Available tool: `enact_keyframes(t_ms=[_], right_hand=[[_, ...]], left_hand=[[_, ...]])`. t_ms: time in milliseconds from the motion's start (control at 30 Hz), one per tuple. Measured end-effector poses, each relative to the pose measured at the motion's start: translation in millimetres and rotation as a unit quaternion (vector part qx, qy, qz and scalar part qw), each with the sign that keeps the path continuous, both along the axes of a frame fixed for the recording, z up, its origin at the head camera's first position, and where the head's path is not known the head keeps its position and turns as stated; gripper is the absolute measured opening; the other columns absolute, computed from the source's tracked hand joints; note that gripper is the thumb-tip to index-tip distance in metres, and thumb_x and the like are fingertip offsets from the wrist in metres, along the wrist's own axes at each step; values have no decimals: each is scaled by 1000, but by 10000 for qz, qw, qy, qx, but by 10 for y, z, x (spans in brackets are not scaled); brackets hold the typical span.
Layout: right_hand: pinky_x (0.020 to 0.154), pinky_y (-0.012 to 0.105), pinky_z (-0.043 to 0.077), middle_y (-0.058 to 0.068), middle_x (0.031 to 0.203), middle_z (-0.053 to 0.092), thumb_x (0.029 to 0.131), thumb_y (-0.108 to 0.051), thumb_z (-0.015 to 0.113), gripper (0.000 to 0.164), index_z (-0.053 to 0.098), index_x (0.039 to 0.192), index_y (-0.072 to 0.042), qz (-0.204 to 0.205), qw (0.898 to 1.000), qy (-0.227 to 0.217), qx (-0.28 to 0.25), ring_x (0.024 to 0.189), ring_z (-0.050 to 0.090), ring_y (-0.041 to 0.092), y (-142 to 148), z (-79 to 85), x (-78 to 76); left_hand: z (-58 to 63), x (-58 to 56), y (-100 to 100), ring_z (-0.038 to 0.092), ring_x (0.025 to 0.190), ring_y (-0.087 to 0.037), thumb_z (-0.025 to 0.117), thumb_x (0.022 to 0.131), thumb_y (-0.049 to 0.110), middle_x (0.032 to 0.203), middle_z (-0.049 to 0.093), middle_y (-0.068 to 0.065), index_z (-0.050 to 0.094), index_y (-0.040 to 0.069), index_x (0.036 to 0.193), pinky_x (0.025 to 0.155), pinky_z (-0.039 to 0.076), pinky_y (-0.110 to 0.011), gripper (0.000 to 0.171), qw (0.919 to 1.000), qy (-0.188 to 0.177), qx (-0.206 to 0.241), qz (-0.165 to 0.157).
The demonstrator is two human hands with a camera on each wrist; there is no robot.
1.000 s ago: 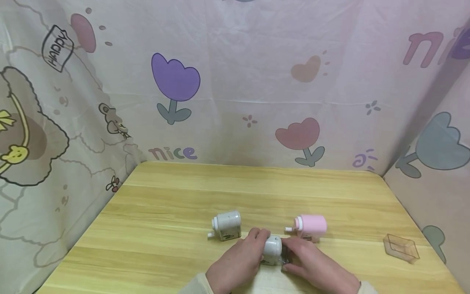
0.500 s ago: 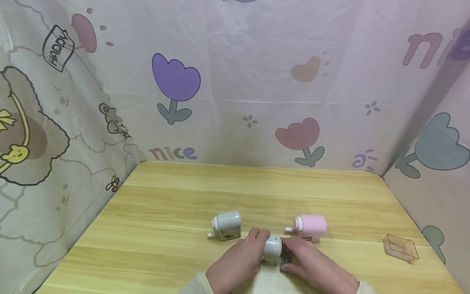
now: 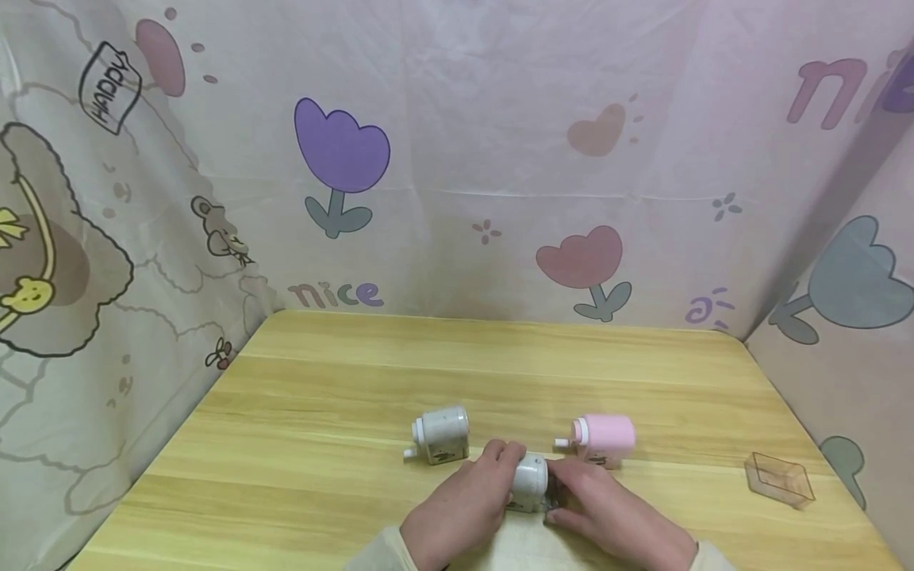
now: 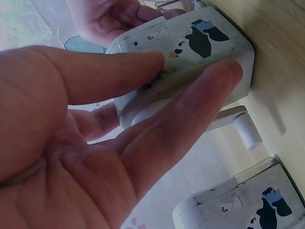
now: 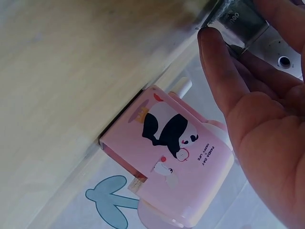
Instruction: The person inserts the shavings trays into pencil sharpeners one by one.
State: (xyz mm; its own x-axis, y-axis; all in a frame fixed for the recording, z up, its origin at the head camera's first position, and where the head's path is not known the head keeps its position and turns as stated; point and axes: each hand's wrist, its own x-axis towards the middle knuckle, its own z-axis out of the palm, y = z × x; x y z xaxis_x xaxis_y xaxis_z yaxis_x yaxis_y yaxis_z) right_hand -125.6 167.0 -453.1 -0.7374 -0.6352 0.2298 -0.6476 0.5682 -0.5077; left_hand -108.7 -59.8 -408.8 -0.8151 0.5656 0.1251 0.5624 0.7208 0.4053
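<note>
A white hand-crank pencil sharpener (image 3: 530, 480) stands on the table between both hands. My left hand (image 3: 460, 503) grips its crank side; in the left wrist view, thumb and fingers wrap its printed body (image 4: 205, 40). From the other side my right hand (image 3: 607, 507) pinches the sharpener's clear drawer (image 5: 243, 24), which looks dark inside and juts out from the white body. Behind and to the left is a second whitish sharpener (image 3: 444, 436) with its crank facing left. A pink sharpener (image 3: 607, 436) with a panda print stands just beyond my right hand.
A small clear, brownish open box (image 3: 785, 498) sits near the right edge of the wooden table (image 3: 300, 396). Printed cloth (image 3: 443, 143) hangs along the back and both sides.
The head view has tipped very slightly. Both hands and the sharpeners stay in the same places.
</note>
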Motion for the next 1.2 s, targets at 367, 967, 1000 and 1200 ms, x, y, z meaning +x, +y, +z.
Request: enact_keyframes(t_ms=[367,967,1000,1200], right_hand=[[93,35,45,-20,111,55,83,-31,72,43,51,121,-33,-49,9997,-252,-45,103,53,2,-11,-22,-7],[87,32,47,-19,107,54,83,-32,72,47,51,125,-26,-208,9988,-413,-127,98,54,4,3,-16,2],[87,32,47,-19,107,54,83,-32,72,48,51,126,-26,-223,9988,-424,-119,98,53,3,4,-17,2],[88,32,47,-18,109,55,82,-32,73,52,50,128,-24,-278,9986,-446,-78,100,54,3,6,-23,-4]], left_hand=[[1,2,-4,52,67,-6,62,88,8,109,53,-7,45,12,124,59,43,-17,40,10000,33,-12,-39],[-16,10,8,52,66,-7,65,87,9,109,53,-5,45,13,125,60,44,-18,43,9998,134,-118,13],[-16,11,8,52,67,-7,65,87,9,109,53,-5,45,14,125,61,44,-18,44,9998,151,-131,13],[-15,12,11,52,66,-7,65,87,9,109,53,-4,45,15,127,60,43,-17,45,9998,146,-135,36]])
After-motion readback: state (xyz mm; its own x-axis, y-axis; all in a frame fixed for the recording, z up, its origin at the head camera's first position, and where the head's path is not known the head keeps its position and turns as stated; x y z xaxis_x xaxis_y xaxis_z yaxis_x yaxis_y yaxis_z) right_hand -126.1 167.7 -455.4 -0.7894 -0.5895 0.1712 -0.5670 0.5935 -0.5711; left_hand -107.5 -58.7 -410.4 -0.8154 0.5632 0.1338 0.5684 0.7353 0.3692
